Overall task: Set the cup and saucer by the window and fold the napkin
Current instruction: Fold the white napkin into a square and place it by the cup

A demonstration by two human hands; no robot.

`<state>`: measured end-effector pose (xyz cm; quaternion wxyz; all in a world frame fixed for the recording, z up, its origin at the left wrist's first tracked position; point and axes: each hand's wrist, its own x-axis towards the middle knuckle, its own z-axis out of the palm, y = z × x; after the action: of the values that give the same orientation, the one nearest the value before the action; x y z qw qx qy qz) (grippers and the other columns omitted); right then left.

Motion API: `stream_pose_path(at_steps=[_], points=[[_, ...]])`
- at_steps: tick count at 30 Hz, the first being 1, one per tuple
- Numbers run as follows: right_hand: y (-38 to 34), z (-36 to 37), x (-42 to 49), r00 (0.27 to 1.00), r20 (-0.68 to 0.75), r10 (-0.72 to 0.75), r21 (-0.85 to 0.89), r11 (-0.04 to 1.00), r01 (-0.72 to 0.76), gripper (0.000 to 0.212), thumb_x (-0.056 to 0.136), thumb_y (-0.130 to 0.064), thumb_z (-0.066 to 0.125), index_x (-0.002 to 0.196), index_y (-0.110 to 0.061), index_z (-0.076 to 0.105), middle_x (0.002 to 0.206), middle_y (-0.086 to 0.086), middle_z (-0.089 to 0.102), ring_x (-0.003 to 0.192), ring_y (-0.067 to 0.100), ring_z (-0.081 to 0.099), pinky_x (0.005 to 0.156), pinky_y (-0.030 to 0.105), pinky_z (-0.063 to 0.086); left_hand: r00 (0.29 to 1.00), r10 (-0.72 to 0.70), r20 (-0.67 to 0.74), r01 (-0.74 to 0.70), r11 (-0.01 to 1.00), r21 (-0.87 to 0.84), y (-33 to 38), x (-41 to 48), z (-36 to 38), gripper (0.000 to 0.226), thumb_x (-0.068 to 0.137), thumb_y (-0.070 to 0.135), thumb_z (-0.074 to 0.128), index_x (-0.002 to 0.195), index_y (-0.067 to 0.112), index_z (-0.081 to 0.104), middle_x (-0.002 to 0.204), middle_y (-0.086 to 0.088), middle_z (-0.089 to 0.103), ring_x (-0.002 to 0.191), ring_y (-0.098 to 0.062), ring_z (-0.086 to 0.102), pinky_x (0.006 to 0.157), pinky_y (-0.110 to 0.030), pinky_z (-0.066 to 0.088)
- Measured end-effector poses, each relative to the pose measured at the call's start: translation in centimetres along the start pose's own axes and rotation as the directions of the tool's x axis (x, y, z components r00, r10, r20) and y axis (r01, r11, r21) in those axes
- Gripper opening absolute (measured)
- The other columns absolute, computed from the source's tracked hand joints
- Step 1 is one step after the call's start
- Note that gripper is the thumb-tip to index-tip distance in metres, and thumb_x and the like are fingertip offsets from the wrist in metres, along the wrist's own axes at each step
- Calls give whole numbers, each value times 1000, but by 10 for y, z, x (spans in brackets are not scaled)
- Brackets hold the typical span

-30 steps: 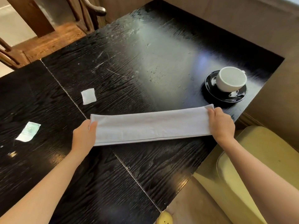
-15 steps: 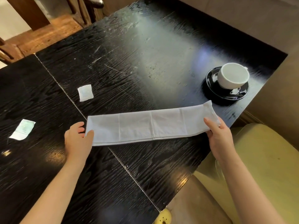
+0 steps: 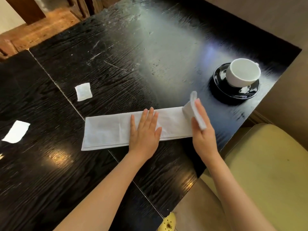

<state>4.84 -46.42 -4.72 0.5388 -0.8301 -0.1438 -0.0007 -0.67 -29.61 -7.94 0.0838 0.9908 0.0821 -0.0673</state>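
White napkin (image 3: 106, 129), a long strip, lies across the table's (image 3: 116, 47) seam. Left hand (image 3: 145, 132) presses its middle, fingers straight; right hand (image 3: 201, 130), blurred, seems to pinch the lifted right end. Cup (image 3: 241, 72) sits on saucer (image 3: 241, 93) near the right edge. Mid-fold: next, lay that end leftward, edges matched.

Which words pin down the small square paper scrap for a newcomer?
Start at the black table and find its seam. The scrap lies just right of it, beyond the long napkin. It is square; the other scrap sits left of the seam.
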Motion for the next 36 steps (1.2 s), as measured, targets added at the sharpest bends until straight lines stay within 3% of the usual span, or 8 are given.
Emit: stream_pose_path(at_steps=[2,4,11,16,22,29,31,36], points=[[3,10,-3,968,193,-160,-259,943,207,51,94,-13,39,144,-13,26,153,2,21,144,21,18,118,34,14,1000,4,3,-3,996,-88,-2,1,-3,68,83,44,-12,146,18,-10,157,1,-11,145,-14,-11,116,-43,-11],[4,20,-6,928,334,-167,-415,858,303,54,92,-20,34,145,-17,24,154,0,14,145,26,13,118,42,10,1000,-17,-10,15,983,-181,-9,3,-7,72,83,44,-10,149,15,0,159,-2,-5,145,-14,-9,116,-37,-9],[5,48,-10,912,408,-32,-731,587,348,60,88,-37,35,143,-13,34,153,8,28,142,30,21,113,49,10,998,-15,-65,11,998,-62,-27,-4,-3,63,90,38,-3,148,16,5,158,-2,4,146,-18,0,116,-45,-4],[3,57,-10,938,346,-29,-784,540,306,60,85,-32,35,141,-11,35,150,9,34,140,30,27,114,48,6,996,-21,-83,16,998,-53,-28,-3,0,59,92,37,-1,147,16,1,158,-3,4,146,-18,1,117,-47,-1],[-1,62,-5,955,296,22,-790,567,233,59,87,-30,30,142,-9,31,152,11,30,142,28,18,112,50,3,997,-18,-80,14,998,-61,-29,-3,1,57,91,38,-2,144,17,-5,158,-2,2,146,-17,-2,117,-46,-3],[-4,46,-10,915,404,7,-709,634,308,81,85,-69,19,147,-16,20,155,-1,4,144,15,-5,116,43,-11,995,33,-96,-50,982,-180,-26,-6,-7,63,91,41,1,148,19,17,158,-1,7,143,-12,-8,116,-41,-9],[-6,40,-8,909,416,7,-682,664,307,76,88,-65,7,147,-20,19,154,-4,1,144,13,-8,116,39,-12,994,50,-93,-70,972,-226,-23,-10,-8,63,92,42,2,147,20,20,158,1,7,143,-11,-8,115,-38,-11],[1,37,-2,875,483,34,-707,605,367,61,93,-49,12,147,-22,17,158,-1,7,144,18,-9,113,40,-17,990,58,-126,-82,979,-189,-19,-13,-4,59,93,39,15,145,15,29,156,-4,17,144,-16,0,116,-40,-4]])
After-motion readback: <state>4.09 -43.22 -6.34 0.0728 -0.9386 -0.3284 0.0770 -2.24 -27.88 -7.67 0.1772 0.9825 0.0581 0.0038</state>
